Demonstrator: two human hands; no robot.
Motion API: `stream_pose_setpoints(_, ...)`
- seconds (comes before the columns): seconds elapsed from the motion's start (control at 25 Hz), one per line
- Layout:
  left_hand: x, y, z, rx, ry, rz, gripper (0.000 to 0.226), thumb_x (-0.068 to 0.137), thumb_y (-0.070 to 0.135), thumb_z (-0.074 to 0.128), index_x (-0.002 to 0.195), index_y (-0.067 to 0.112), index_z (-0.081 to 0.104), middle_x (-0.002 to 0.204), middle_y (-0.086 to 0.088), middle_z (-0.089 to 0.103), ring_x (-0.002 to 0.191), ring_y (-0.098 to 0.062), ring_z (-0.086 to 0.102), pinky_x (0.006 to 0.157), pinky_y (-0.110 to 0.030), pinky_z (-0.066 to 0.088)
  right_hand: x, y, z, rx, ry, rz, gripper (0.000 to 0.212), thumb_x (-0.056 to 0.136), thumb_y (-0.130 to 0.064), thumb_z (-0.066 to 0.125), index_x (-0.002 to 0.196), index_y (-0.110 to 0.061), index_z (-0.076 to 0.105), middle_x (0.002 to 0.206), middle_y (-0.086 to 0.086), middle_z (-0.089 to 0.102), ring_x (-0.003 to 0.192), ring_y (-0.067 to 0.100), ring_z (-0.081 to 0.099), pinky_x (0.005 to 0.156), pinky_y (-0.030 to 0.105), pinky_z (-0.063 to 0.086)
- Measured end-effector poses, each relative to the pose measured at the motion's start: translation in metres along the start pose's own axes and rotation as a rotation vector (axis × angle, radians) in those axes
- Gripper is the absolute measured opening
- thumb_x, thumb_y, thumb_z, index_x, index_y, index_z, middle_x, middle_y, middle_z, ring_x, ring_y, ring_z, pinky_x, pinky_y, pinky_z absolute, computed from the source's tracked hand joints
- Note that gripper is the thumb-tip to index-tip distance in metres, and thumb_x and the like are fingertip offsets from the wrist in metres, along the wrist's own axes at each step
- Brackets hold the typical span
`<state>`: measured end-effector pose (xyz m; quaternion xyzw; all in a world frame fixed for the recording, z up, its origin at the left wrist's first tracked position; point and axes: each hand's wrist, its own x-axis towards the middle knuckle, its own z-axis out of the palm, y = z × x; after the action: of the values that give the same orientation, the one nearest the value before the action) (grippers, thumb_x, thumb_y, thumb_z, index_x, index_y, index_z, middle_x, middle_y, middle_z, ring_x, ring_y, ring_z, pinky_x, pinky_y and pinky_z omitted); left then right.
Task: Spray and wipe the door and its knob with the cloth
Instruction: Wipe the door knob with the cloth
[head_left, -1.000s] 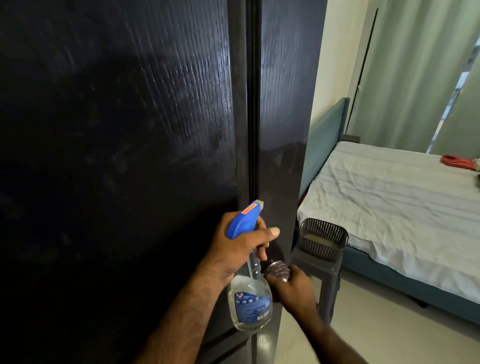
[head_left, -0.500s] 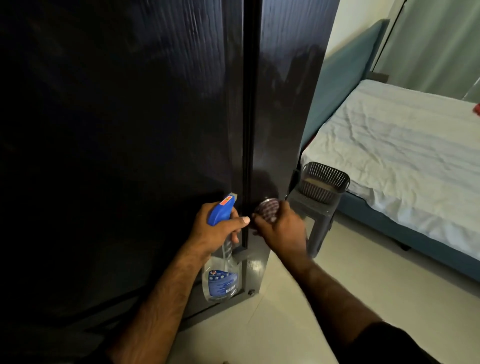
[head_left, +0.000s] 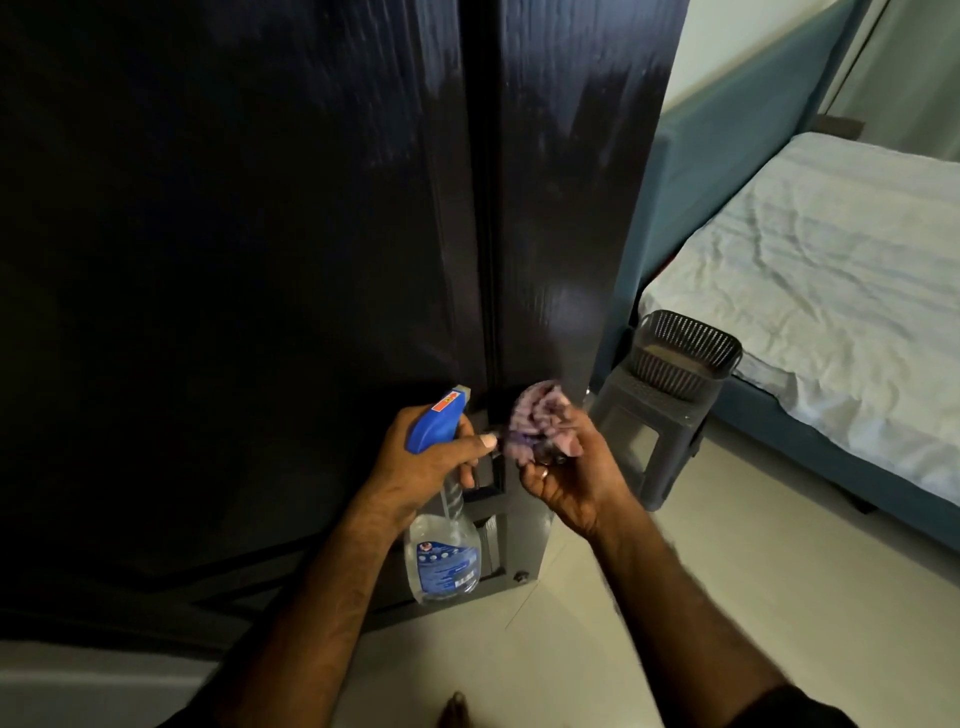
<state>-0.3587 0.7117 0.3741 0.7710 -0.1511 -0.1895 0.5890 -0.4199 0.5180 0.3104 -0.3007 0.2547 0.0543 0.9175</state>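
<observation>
A dark, glossy wooden door (head_left: 571, 182) stands open in front of me, edge-on beside a dark panel on its left. My left hand (head_left: 426, 462) grips a clear spray bottle (head_left: 441, 556) by its blue trigger head, nozzle toward the door. My right hand (head_left: 566, 473) holds a bunched purple-and-white cloth (head_left: 535, 421) just in front of the door's lower part, blurred by motion. The knob is hidden behind the cloth and hands.
A dark plastic stool (head_left: 649, 441) with a ribbed dark basket (head_left: 680, 353) on it stands right of the door. Beyond it is a bed (head_left: 831, 270) with a pale sheet and a teal headboard. Pale tiled floor (head_left: 623, 623) lies below; my bare toes show at the bottom edge.
The view has tilted downward. My right hand has turned palm-up and the cloth now shows more fully, bunched above the fingers. My left hand keeps the bottle in about the same spot.
</observation>
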Motion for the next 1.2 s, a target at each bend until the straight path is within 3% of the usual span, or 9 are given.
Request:
stream_pose_setpoints(0.12, -0.010, -0.001, 0.008, 0.031, 0.038, -0.012, 0.027, 0.087, 0.016, 0.084, 0.080, 0.000, 0.063, 0.067, -0.016, 0.065, 0.059, -0.026, 0.063, 0.065, -0.031, 0.058, -0.003, 0.013, -0.009, -0.734, 0.387, -0.401, 0.059, 0.086, -0.066, 0.079, 0.117, -0.016, 0.069, 0.101, 0.002, 0.081, 0.090, 0.025, 0.078, 0.072, 0.037, 0.064)
stream_pose_setpoints(0.2, -0.018, -0.002, 0.017, 0.090, 0.015, 0.012, 0.029, 0.088, 0.015, 0.083, 0.082, -0.004, 0.062, 0.067, -0.023, 0.063, 0.059, -0.027, 0.064, 0.065, -0.032, 0.059, -0.012, 0.026, -0.011, -1.117, 0.527, -0.627, 0.069, 0.082, -0.076, 0.075, 0.119, -0.021, 0.057, 0.100, -0.004, 0.074, 0.086, 0.016, 0.072, 0.072, 0.033, 0.059)
stream_pose_setpoints(0.44, -0.055, -0.009, 0.042, 0.143, -0.059, 0.064, 0.026, 0.093, 0.010, 0.077, 0.075, -0.002, 0.062, 0.061, -0.019, 0.063, 0.055, -0.027, 0.063, 0.066, -0.034, 0.060, -0.053, 0.032, -0.025, -1.132, 0.475, -0.793, 0.058, 0.089, -0.066, 0.076, 0.123, -0.023, 0.057, 0.099, -0.010, 0.071, 0.082, 0.006, 0.069, 0.063, 0.016, 0.045)
stream_pose_setpoints(0.56, -0.070, -0.014, 0.040, 0.150, -0.020, 0.032, 0.027, 0.091, 0.017, 0.078, 0.074, 0.004, 0.063, 0.061, -0.014, 0.064, 0.056, -0.027, 0.064, 0.067, -0.036, 0.060, -0.065, 0.037, -0.032, -1.466, 0.472, -0.990, 0.061, 0.090, -0.053, 0.078, 0.139, -0.022, 0.058, 0.129, 0.004, 0.059, 0.100, 0.018, 0.062, 0.071, 0.027, 0.049)
stream_pose_setpoints(0.68, -0.083, -0.016, 0.038, 0.149, 0.016, -0.002, 0.026, 0.093, 0.014, 0.078, 0.074, 0.004, 0.063, 0.061, -0.015, 0.064, 0.058, -0.025, 0.064, 0.067, -0.031, 0.059, -0.077, 0.038, -0.043, -1.749, 0.362, -1.092, 0.058, 0.093, -0.052, 0.073, 0.142, -0.025, 0.057, 0.134, 0.012, 0.053, 0.109, 0.030, 0.059, 0.085, 0.044, 0.057)
stream_pose_setpoints(0.84, -0.092, -0.014, 0.044, 0.162, 0.031, 0.011, 0.024, 0.094, 0.013, 0.076, 0.075, 0.006, 0.063, 0.063, -0.017, 0.064, 0.059, -0.025, 0.064, 0.068, -0.032, 0.060, -0.107, 0.042, -0.075, -1.232, 0.299, -1.018, 0.031, 0.100, -0.052, 0.069, 0.116, -0.026, 0.062, 0.110, -0.004, 0.063, 0.090, 0.012, 0.061, 0.072, 0.034, 0.053)
stream_pose_setpoints(0.96, -0.102, -0.015, 0.046, 0.125, 0.050, 0.016, 0.025, 0.093, 0.017, 0.077, 0.077, 0.004, 0.063, 0.065, -0.022, 0.063, 0.061, -0.027, 0.065, 0.071, -0.034, 0.061, -0.119, 0.070, -0.090, -0.790, 0.074, -0.623, 0.026, 0.099, -0.042, 0.068, 0.119, -0.028, 0.060, 0.107, -0.003, 0.075, 0.098, 0.019, 0.074, 0.074, 0.038, 0.063)
stream_pose_setpoints(1.08, -0.116, -0.015, 0.053, 0.088, 0.064, 0.010, 0.027, 0.093, 0.016, 0.078, 0.078, 0.000, 0.062, 0.070, -0.030, 0.061, 0.064, -0.031, 0.064, 0.071, -0.033, 0.060, -0.112, 0.069, -0.088, -0.065, -0.077, -0.158, 0.058, 0.090, 0.010, 0.061, 0.143, -0.013, 0.053, 0.137, 0.016, 0.070, 0.124, 0.038, 0.070, 0.090, 0.046, 0.065)
stream_pose_setpoints(1.2, -0.125, -0.015, 0.055, 0.030, 0.049, -0.024, 0.033, 0.087, 0.024, 0.083, 0.081, 0.000, 0.062, 0.071, -0.023, 0.062, 0.065, -0.031, 0.063, 0.070, -0.041, 0.059, -0.100, 0.056, -0.077, 0.299, -0.291, 0.074, 0.075, 0.078, 0.015, 0.073, 0.148, 0.001, 0.053, 0.148, 0.032, 0.060, 0.132, 0.046, 0.064, 0.103, 0.052, 0.061)
